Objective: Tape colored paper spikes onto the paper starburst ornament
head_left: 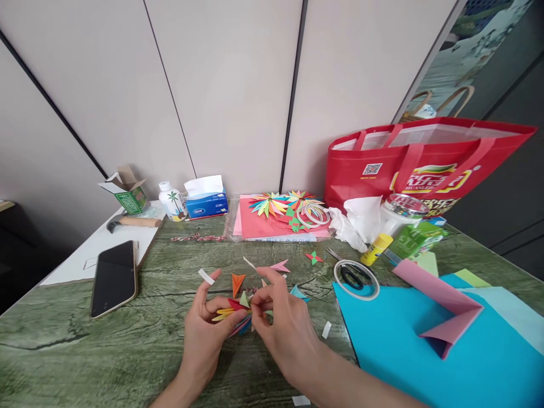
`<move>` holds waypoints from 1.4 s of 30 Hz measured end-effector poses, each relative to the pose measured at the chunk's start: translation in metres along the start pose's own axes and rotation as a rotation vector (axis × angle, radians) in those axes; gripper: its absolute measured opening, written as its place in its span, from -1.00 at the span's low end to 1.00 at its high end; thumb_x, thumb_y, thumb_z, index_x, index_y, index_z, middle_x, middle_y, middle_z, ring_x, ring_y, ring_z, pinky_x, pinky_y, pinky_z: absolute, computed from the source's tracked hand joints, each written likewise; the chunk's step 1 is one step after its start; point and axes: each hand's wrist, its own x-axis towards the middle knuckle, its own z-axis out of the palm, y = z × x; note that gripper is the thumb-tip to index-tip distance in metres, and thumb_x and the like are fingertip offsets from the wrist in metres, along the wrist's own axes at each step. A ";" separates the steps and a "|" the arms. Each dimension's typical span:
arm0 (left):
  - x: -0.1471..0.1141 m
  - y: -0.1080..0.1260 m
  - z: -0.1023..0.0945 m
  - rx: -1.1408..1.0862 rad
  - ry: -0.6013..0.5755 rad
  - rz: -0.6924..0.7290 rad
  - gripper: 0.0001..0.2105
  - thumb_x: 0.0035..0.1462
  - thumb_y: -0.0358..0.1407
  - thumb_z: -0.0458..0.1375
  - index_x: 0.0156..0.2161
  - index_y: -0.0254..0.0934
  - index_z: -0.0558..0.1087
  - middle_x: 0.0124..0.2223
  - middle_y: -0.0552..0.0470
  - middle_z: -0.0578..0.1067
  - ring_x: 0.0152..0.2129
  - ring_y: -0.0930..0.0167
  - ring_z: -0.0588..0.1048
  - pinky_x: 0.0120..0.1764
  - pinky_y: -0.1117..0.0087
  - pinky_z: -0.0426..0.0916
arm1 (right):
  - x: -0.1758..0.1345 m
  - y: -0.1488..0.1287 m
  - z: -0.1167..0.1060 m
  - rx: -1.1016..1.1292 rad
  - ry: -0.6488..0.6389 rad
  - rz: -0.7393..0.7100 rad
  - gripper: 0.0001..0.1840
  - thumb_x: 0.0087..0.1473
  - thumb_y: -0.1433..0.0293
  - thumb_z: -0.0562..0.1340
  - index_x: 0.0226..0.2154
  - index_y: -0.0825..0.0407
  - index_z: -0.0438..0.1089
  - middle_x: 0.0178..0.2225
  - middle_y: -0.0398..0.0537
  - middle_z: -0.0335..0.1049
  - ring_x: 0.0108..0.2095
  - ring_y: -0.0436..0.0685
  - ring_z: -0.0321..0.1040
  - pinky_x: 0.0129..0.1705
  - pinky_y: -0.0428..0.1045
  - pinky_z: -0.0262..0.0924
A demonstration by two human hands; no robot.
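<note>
My left hand (208, 314) is closed around a folded paper flower (225, 313) with yellow, red, green and blue points. A small white strip (206, 276) clings to its raised index fingertip. With thumb and fingers pinched together, my right hand (283, 317) works at the flower's centre, and its fingers hide part of the petals. Another thin white strip (249, 262) sticks out at the right index fingertip. Loose folded pieces lie just beyond the hands: an orange one (238, 284), a pink one (280, 266) and a light blue one (300, 293).
Right of the hands are blue paper sheets (408, 340), a folded pink sheet (450, 300), a tape roll (356, 280) around black scissors (352, 276), and a glue stick (377, 249). Behind stand finished paper flowers (268, 205), a tissue pack (207, 204) and a red bag (348, 175). A phone (114, 277) lies left.
</note>
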 end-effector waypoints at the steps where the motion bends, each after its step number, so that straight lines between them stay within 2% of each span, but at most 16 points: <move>1: 0.000 0.000 0.000 0.002 -0.002 0.002 -0.25 -0.35 -0.38 0.36 0.05 -0.23 0.20 -0.60 0.21 0.51 -0.66 0.50 0.45 -0.51 0.56 0.35 | 0.000 0.000 0.000 -0.003 0.002 -0.003 -0.44 -0.10 0.58 0.03 0.02 0.11 -0.04 -0.52 -0.16 0.32 -0.56 0.00 0.28 -0.52 -0.13 0.18; 9: 0.001 -0.001 -0.001 -0.021 -0.014 -0.008 -0.27 -0.33 -0.40 0.36 0.03 -0.23 0.20 -0.60 0.22 0.51 -0.66 0.53 0.44 -0.51 0.58 0.35 | 0.000 0.000 0.001 -0.003 0.005 -0.005 -0.40 -0.13 0.60 0.02 0.03 0.13 -0.07 -0.52 -0.15 0.30 -0.57 0.00 0.26 -0.53 -0.14 0.17; 19: 0.002 -0.001 -0.001 -0.016 0.007 0.005 -0.27 -0.31 -0.41 0.35 0.04 -0.23 0.19 -0.59 0.22 0.52 -0.66 0.54 0.44 -0.50 0.60 0.35 | 0.002 -0.002 0.001 0.068 -0.048 0.135 -0.35 -0.19 0.61 0.05 0.03 0.11 -0.07 -0.54 -0.21 0.28 -0.58 -0.02 0.26 -0.52 -0.14 0.19; 27: 0.001 -0.001 -0.001 -0.023 0.038 0.010 -0.24 -0.32 -0.41 0.35 0.07 -0.21 0.18 -0.60 0.24 0.50 -0.67 0.55 0.43 -0.50 0.61 0.35 | 0.004 -0.002 -0.003 0.060 -0.060 0.116 -0.40 -0.14 0.61 0.08 0.01 0.09 -0.03 -0.57 -0.24 0.32 -0.59 -0.02 0.30 -0.52 -0.15 0.19; 34: 0.001 -0.002 -0.002 0.009 0.022 0.014 -0.23 -0.33 -0.39 0.36 0.08 -0.22 0.17 -0.60 0.21 0.52 -0.65 0.53 0.46 -0.51 0.60 0.36 | 0.002 -0.002 0.000 0.039 -0.026 0.064 -0.41 -0.15 0.59 0.04 0.01 0.12 -0.05 -0.57 -0.20 0.32 -0.60 0.00 0.29 -0.55 -0.14 0.18; 42: 0.001 -0.004 -0.002 0.021 0.016 0.028 -0.25 -0.31 -0.39 0.35 0.06 -0.24 0.18 -0.60 0.20 0.52 -0.64 0.54 0.45 -0.50 0.61 0.34 | -0.001 -0.001 0.005 0.015 0.031 0.086 -0.40 -0.16 0.59 0.05 0.01 0.12 -0.03 -0.54 -0.17 0.35 -0.57 0.01 0.32 -0.53 -0.13 0.20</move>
